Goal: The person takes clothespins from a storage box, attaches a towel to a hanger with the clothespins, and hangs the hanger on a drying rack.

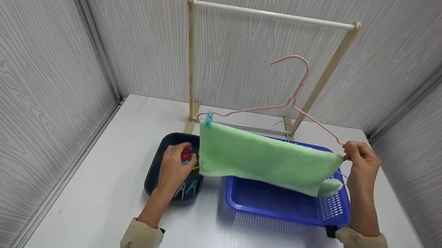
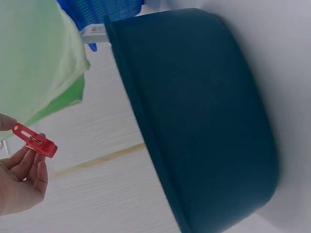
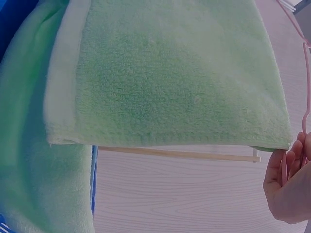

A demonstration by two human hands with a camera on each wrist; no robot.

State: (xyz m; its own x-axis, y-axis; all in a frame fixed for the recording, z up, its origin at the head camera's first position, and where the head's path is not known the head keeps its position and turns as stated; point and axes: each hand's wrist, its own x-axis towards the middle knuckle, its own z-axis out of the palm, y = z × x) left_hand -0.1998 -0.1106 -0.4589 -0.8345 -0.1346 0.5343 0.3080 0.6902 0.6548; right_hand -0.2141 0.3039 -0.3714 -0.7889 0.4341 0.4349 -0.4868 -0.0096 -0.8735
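A red clothespin (image 2: 35, 141) is pinched between the thumb and fingers of my left hand (image 1: 175, 165), over the dark bin (image 1: 152, 177). Other clothespins (image 1: 186, 189) lie inside that bin. My right hand (image 1: 363, 160) grips the right end of a pink hanger (image 1: 261, 108) together with the upper corner of a green towel (image 1: 264, 155). At its left corner, a light blue clothespin (image 1: 208, 118) clips the towel to the hanger. The towel hangs along the hanger's lower side, and its lower right corner is folded over.
Behind stands a wooden rack with a white top bar (image 1: 270, 14). A blue basket (image 1: 276, 215) sits below the towel, with another hanger partly visible at its back. Walls close in the table (image 1: 92, 170) at the left, back and right.
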